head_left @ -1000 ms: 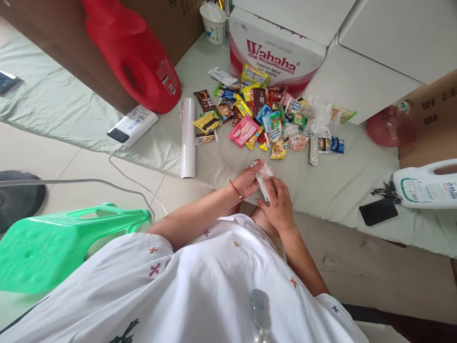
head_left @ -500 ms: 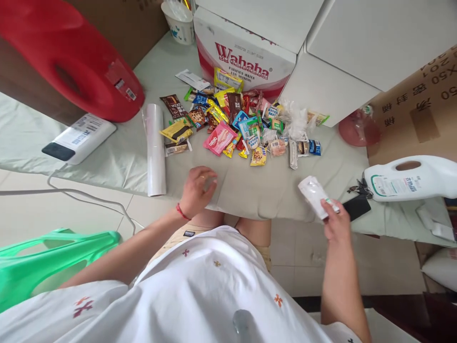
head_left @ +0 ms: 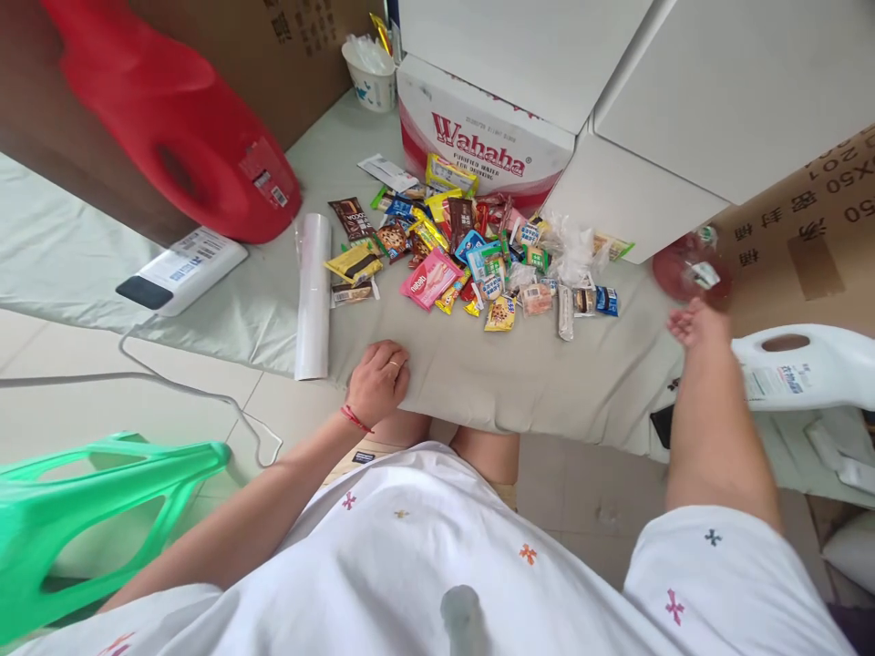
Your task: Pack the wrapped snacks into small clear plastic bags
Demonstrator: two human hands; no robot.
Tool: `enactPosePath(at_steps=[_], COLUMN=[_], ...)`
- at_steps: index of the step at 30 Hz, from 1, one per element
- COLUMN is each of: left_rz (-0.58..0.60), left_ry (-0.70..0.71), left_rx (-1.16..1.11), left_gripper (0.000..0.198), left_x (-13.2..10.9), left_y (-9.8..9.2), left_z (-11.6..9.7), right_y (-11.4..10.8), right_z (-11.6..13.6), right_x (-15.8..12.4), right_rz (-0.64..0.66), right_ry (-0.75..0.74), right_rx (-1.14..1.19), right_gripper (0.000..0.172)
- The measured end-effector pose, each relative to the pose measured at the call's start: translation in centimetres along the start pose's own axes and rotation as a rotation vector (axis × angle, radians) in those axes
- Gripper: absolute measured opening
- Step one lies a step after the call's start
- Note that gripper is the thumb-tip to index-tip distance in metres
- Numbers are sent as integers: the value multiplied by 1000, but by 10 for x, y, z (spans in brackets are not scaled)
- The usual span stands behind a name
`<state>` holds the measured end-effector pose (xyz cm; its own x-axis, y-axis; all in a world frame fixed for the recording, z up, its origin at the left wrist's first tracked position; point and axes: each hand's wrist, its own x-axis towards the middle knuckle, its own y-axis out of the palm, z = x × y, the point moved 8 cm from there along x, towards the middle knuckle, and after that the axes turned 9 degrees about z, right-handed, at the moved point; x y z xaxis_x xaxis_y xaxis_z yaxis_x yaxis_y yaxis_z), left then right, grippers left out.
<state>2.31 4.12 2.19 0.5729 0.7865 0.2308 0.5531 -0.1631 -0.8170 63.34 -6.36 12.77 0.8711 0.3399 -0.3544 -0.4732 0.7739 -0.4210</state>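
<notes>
My left hand (head_left: 379, 375) rests at the front edge of the cloth-covered table, fingers curled in, with nothing seen in it. A clear-wrapped roll (head_left: 313, 296) lies to its left. My right hand (head_left: 698, 325) is stretched out at the front rim of a reddish round container (head_left: 674, 269). Just beyond its blurred fingers, a small white and green packet (head_left: 704, 275) shows at the container; whether the fingers touch it is unclear. Many wrapped snacks (head_left: 432, 277) are heaped in the middle, with a crumpled clear wrapper (head_left: 574, 251) on their right side.
Behind the snacks stands a Wahaha carton (head_left: 485, 137) beside white boxes (head_left: 635, 187). A red jug (head_left: 184, 137) and a white device (head_left: 184, 269) are at left, a white bottle (head_left: 807, 364) at right, and a green stool (head_left: 157, 446) lower left.
My right hand has moved up and right from the table's front to the reddish container; the white packet it held is no longer seen in its grasp. My left hand's fingers have curled in.
</notes>
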Motion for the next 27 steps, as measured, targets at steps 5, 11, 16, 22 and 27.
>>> enactPosePath(at_steps=[5,11,16,22,27], left_rz=[-32,23,71,95,109], left_ry=[-113,-185,-74,-27,-49], left_rx=[-197,-232,1,127,119], left_gripper=[18,21,21,23,22], left_x=[4,10,12,11,11], left_y=[-15,-9,2,7,8], left_z=[14,25,8,2,1], right_y=[58,67,65,136,171], right_z=[-106,-164,-110,12,71], right_x=[-84,-164,-132,-85,-57], right_rz=[202,610,510,133,-195], right_ry=[-118,-134,-292,-753,-653], right_rx=[5,-233,-377,-639,-588], right_gripper=[30,51,48,25,23])
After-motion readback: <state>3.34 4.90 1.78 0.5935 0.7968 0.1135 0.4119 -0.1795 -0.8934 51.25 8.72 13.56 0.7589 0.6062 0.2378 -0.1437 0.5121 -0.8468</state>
